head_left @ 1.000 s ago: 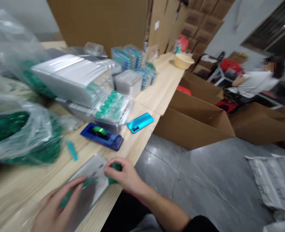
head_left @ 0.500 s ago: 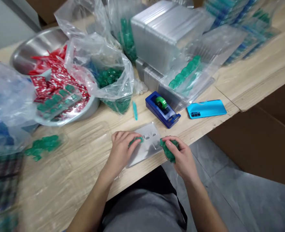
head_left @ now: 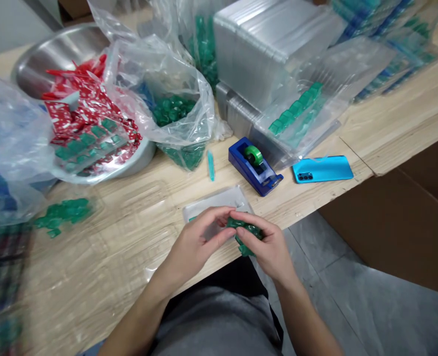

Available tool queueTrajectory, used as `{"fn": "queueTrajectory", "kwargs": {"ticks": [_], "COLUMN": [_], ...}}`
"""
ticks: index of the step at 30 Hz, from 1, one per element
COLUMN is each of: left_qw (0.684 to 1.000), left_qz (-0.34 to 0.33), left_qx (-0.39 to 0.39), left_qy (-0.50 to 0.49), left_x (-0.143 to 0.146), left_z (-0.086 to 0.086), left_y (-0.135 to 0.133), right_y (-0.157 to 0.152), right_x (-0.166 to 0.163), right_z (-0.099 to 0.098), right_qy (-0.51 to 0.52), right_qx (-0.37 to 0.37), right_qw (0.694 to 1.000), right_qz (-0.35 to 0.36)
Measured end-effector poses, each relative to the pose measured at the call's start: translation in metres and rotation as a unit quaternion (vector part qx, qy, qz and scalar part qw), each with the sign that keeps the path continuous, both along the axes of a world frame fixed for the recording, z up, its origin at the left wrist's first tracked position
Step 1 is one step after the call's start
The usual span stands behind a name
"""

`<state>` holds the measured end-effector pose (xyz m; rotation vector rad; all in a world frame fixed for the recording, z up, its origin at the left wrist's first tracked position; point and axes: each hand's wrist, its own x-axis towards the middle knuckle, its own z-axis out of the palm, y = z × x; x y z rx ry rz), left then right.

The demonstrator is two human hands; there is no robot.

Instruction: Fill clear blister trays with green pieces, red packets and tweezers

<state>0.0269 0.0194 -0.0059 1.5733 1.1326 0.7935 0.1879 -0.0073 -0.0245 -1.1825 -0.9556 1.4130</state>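
My right hand [head_left: 270, 247] is curled around a clump of small green plastic pieces [head_left: 245, 233] at the table's front edge. My left hand [head_left: 196, 242] meets it from the left, its fingertips pinching at one of those green pieces. Both hands hover over a clear plastic blister tray [head_left: 213, 205] that lies flat on the wooden table [head_left: 129, 247]. A blue tape dispenser [head_left: 255, 165] with a green roll stands just beyond the tray.
A turquoise phone [head_left: 322, 169] lies near the table edge at right. An open bag of green pieces [head_left: 174, 116], a steel bowl [head_left: 137, 158] with red packets, stacked clear trays [head_left: 263, 49] and loose green pieces [head_left: 65, 212] crowd the table. Cardboard box [head_left: 400, 227] stands on the floor.
The camera swung from the room down to the table. My hands, apart half a second ago, have come together over the tray; the left hand left the tray and reached the right hand's green pieces.
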Motion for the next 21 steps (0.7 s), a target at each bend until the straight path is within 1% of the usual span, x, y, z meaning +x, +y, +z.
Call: {"fn": "queueTrajectory", "kwargs": {"ticks": [3, 7, 10, 12, 15, 18, 20, 21], "left_qw": [0.999, 0.996, 0.994, 0.993, 0.99, 0.986, 0.982, 0.98], "left_qz": [0.017, 0.039, 0.065, 0.089, 0.127, 0.152, 0.157, 0.158], "left_qx": [0.032, 0.082, 0.088, 0.078, 0.053, 0.004, -0.034, -0.047], "left_qy": [-0.005, 0.004, -0.005, -0.011, -0.027, -0.067, -0.1, -0.113], "left_x": [-0.003, -0.006, -0.005, -0.005, -0.006, -0.01, -0.012, -0.013], "left_z": [0.0, 0.001, 0.004, 0.005, 0.003, -0.002, -0.005, -0.006], "left_y": [-0.002, -0.003, -0.003, -0.003, -0.004, -0.005, -0.005, -0.005], "right_y": [-0.001, -0.002, -0.002, -0.003, -0.005, -0.006, -0.006, -0.006], "right_x": [-0.004, -0.006, -0.007, -0.008, -0.01, -0.008, -0.006, -0.005], "right_z": [0.004, 0.005, 0.006, 0.007, 0.005, 0.002, 0.001, 0.001], "right_qy": [-0.017, -0.034, -0.047, -0.041, 0.01, 0.089, 0.106, 0.099], "right_qx": [0.0, -0.012, -0.019, -0.021, -0.039, -0.058, -0.061, -0.061], "right_qw": [1.0, 0.998, 0.997, 0.998, 0.999, 0.993, 0.991, 0.991], "right_qz": [-0.01, -0.054, -0.057, -0.044, -0.03, -0.049, -0.062, -0.064]}}
